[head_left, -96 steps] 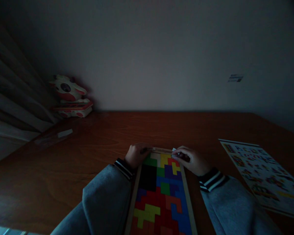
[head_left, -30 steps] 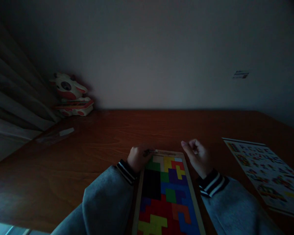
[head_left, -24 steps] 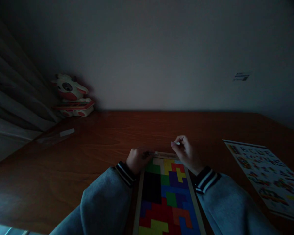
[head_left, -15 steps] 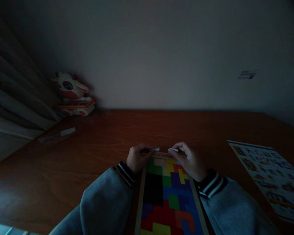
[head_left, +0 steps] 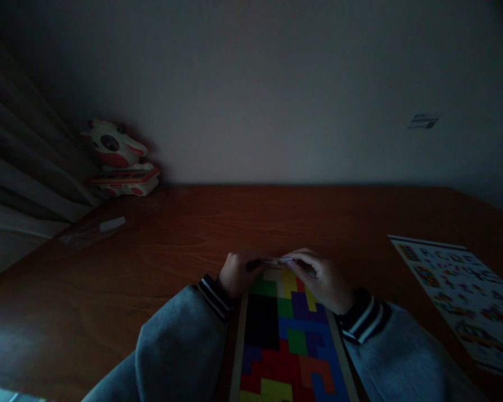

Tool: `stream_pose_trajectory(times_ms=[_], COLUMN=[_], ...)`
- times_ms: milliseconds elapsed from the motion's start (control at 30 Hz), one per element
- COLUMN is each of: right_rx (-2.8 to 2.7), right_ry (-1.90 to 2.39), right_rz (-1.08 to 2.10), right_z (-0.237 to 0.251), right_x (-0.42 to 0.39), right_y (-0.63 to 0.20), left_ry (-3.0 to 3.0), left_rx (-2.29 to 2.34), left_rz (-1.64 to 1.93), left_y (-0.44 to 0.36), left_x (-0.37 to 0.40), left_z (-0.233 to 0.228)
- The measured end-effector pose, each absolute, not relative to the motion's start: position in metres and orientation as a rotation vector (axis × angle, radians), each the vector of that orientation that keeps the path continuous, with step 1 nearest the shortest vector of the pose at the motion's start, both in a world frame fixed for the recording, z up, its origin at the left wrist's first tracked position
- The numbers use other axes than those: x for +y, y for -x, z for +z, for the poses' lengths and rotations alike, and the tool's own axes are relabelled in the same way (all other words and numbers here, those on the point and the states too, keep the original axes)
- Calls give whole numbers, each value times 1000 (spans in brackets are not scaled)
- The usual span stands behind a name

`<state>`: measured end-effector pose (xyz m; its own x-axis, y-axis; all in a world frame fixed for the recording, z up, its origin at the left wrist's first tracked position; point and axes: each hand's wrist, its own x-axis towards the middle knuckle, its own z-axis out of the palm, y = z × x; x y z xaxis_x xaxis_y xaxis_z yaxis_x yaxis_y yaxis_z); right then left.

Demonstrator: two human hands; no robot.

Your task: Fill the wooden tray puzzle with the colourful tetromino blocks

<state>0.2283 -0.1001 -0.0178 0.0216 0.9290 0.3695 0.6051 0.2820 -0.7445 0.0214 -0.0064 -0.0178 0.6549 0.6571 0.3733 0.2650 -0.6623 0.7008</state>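
Puzzle tray point(head_left: 237, 357) nearly full, black gap left on its left side; left hand point(head_left: 235, 273) grips far rim, right hand point(head_left: 324, 279) fingers pinch pale piece point(head_left: 285, 260) there.

No readable text, even on the printed sheet point(head_left: 461, 296).

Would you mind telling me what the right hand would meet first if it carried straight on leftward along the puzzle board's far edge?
Most likely the left hand, whose fingertips sit almost against the right hand there; depth is unclear in the dim light.
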Motion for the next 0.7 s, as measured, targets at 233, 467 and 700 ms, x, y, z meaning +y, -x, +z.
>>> stream_pose_trajectory(times_ms=[233, 467, 700], right_rx=[-1596, -1808, -1942], right_ry=[1454, 1352, 1413], right_rz=[600, 500, 383], right_z=[-20, -11, -22], right_x=[-103, -106, -105], right_y=[-226, -217, -218], left_ry=[-2339, -2321, -2314], left_rx=[647, 664, 651], left_rz=[808, 797, 818], left_y=[-22, -22, -22], left_x=[-6, -6, -8], left_z=[-16, -18, -16])
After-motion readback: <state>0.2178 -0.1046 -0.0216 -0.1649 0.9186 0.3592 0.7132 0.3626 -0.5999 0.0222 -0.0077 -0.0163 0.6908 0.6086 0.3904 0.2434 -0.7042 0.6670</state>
